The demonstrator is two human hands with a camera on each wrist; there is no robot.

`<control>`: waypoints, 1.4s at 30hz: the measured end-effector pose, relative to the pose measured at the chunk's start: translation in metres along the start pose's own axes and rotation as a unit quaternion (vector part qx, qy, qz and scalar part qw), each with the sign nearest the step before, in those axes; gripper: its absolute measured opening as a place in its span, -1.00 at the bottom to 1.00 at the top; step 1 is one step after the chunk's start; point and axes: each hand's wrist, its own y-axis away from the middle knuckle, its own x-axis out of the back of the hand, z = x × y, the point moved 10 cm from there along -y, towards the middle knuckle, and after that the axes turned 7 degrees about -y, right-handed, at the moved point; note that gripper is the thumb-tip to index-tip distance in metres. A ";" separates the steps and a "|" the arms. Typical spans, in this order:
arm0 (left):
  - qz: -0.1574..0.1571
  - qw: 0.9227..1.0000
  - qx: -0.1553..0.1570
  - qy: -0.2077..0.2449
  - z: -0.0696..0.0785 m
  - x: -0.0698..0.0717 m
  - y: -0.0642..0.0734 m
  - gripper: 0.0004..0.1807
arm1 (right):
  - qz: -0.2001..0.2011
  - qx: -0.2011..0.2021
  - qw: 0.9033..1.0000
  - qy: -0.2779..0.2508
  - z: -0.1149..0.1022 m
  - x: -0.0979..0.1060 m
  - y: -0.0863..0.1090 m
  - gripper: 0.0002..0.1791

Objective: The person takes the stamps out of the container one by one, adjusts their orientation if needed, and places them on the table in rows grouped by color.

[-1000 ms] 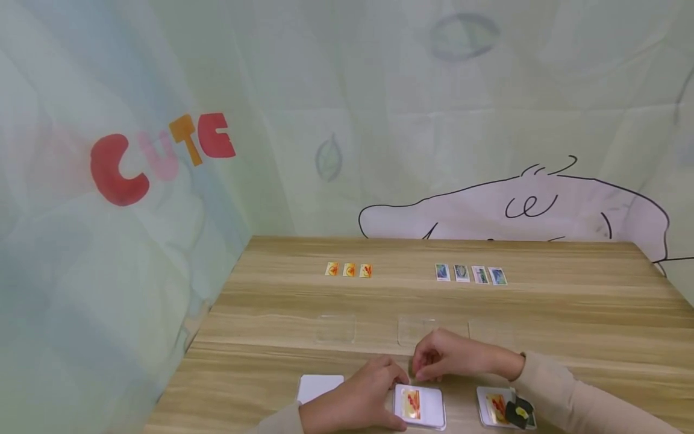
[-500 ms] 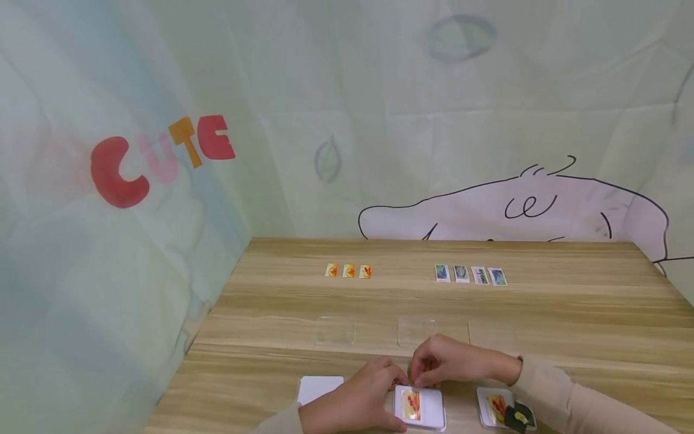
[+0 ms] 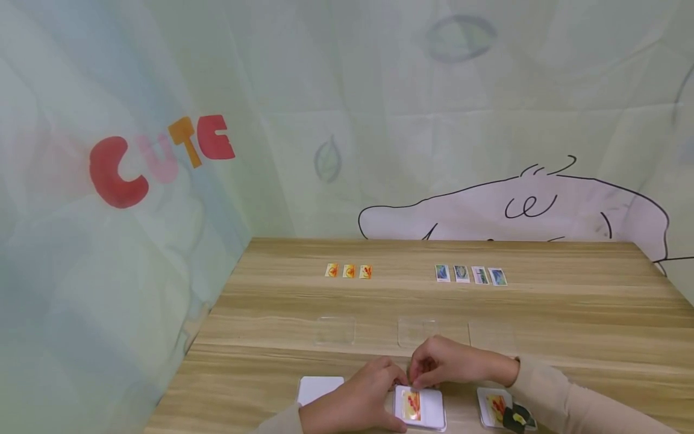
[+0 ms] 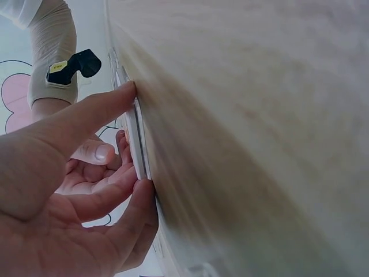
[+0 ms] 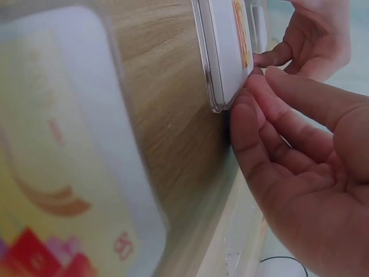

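Note:
In the head view a clear flat case [image 3: 434,416] holds a white insert with an orange-and-yellow stamp [image 3: 411,405] on it. My left hand [image 3: 360,392] grips this case by its edges, thumb at the near side and fingers at the far side. The left wrist view shows the left fingertips [image 4: 144,187] along the case's thin edge. My right hand [image 3: 441,361] has its fingers bunched at the far edge, close to the stamp. From the right wrist, the right fingertips [image 5: 245,115] meet at the case's corner; I cannot tell whether they pinch anything.
Another case [image 3: 490,398] with a similar stamp lies right, partly behind a black wrist device [image 3: 519,417]. A white-filled case [image 3: 320,386] lies left. Three clear lids [image 3: 336,330] form a row beyond. Farther back lie three orange stamps [image 3: 349,271] and several blue-green stamps [image 3: 461,273].
My right hand has shifted slightly nearer and left, its fingertips now closer to the stamp's far edge. My left hand and the case have stayed in place.

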 end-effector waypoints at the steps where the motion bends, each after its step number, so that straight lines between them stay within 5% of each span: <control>1: 0.000 1.000 0.000 0.000 0.000 0.000 0.000 -0.39 | 0.001 0.000 1.000 0.004 0.000 0.000 0.000 -0.91; 42: 0.006 1.000 0.011 0.004 -0.003 0.000 -0.002 -0.41 | 0.060 -0.046 0.997 0.026 0.010 0.001 -0.004 -0.85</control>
